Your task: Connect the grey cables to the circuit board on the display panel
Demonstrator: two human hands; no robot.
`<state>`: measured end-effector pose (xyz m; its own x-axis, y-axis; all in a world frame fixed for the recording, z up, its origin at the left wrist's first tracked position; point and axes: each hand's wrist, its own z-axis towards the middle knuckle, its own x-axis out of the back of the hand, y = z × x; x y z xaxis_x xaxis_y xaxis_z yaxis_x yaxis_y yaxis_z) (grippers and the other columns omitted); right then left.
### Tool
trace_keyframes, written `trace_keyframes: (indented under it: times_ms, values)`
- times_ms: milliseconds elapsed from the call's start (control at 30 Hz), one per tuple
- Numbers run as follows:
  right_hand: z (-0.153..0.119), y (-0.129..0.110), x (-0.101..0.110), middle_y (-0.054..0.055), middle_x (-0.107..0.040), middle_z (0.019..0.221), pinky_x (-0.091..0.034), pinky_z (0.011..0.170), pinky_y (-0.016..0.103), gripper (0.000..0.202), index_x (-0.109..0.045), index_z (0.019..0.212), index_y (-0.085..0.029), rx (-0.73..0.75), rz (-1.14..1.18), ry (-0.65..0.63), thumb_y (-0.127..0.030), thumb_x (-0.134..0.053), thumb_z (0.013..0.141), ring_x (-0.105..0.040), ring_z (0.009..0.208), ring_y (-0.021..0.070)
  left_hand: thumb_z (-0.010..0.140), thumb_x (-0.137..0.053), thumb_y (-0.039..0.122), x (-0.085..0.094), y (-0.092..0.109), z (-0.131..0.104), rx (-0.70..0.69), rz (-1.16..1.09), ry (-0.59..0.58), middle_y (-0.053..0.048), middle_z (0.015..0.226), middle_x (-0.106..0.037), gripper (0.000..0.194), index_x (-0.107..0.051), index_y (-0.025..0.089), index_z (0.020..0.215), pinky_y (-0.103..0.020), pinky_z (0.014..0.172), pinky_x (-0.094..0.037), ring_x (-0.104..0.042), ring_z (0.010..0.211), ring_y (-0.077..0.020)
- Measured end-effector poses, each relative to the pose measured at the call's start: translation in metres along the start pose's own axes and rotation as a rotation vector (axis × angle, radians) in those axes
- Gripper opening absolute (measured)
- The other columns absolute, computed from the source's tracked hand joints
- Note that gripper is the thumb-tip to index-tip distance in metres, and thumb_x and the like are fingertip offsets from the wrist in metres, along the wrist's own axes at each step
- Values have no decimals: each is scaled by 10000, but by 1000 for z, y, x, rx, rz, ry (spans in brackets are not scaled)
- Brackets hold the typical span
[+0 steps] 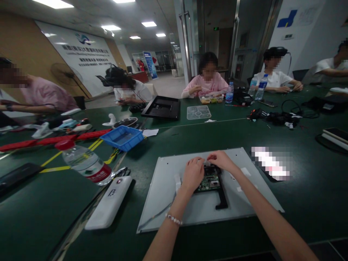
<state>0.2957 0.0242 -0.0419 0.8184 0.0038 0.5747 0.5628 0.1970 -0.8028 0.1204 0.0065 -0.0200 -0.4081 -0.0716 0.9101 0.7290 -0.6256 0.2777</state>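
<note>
A large grey metal panel point(163, 188) lies flat on the green table. On its middle sits a green circuit board point(210, 182) in a black plastic frame point(223, 197). My left hand point(193, 173) is over the board's left and upper edge, its fingers bent together. My right hand point(220, 159) is at the board's top edge, thumb and forefinger pinched close to the left fingertips. What the fingers hold is too small to make out. A grey cable point(159, 214) runs along the panel's lower left.
Left of the panel are a white power bank point(110, 203), a water bottle point(87, 163) and a blue tray point(123, 137). A phone point(272, 165) lies to the right. Behind are a black monitor cover point(163, 108), a clear lid point(199, 112) and several seated people.
</note>
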Motion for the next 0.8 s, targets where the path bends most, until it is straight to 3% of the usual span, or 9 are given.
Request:
trace_keyframes:
  times_ms: [433,633,800]
  values:
    - [-12,-2,-11,44,-701,797,-459,717,272,139,-694,818,-175,4,-82,46,-168,-580,738,-628,747,169,832,-456,74,-9,-6,2,-87,-130,-61,-45,1051,-610,275,-621,201,1011,-352,933,-393,-533,1010,-187]
    - [-19,-11,-6,64,-673,914,-439,776,290,214,-667,946,-183,9,-171,86,-176,-571,755,-607,811,172,826,-450,65,-10,-7,3,-107,-143,-88,-45,1019,-640,278,-645,193,977,-334,909,-416,-563,969,-179]
    - [-26,-19,2,62,-666,900,-419,801,276,157,-689,854,-192,43,-331,12,-228,-548,793,-589,878,182,829,-438,72,-10,-8,3,-102,-156,-91,-56,995,-645,278,-648,186,971,-334,895,-427,-573,950,-183]
